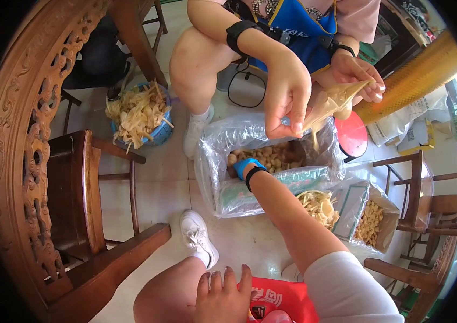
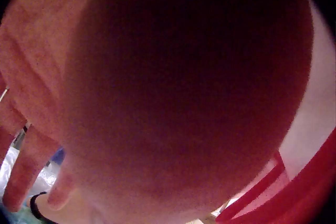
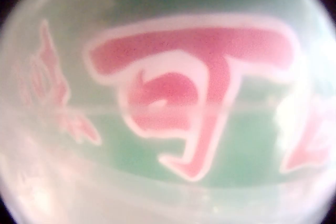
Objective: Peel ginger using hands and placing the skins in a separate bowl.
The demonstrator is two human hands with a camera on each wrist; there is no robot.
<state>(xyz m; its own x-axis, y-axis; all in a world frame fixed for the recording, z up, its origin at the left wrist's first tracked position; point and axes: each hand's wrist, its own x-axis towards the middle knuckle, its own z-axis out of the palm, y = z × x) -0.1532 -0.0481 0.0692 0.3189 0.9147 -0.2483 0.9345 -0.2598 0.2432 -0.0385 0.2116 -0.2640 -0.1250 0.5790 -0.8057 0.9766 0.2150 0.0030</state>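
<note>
My right hand (image 1: 246, 166), in a blue glove, reaches into a cardboard box (image 1: 239, 194) lined with clear plastic. Its fingers are down at the round, pale-brown pieces (image 1: 268, 157) inside, and whether they grip one cannot be made out. In the right wrist view, a green printed panel (image 3: 252, 129) with red characters fills the picture. My left hand (image 1: 222, 301) rests by my thigh with fingers extended, holding nothing. The left wrist view shows part of that left hand (image 2: 31, 150), very close and dark.
Opposite, another person's hands (image 1: 290, 91) hold a pale, thin sheet (image 1: 330, 105) above the box. A blue basket of husks (image 1: 161, 132) stands at left. Right of the box are a pile of pale pieces (image 1: 320, 207) and a smaller lined box (image 1: 392, 223). Wooden chairs (image 1: 72, 194) flank both sides.
</note>
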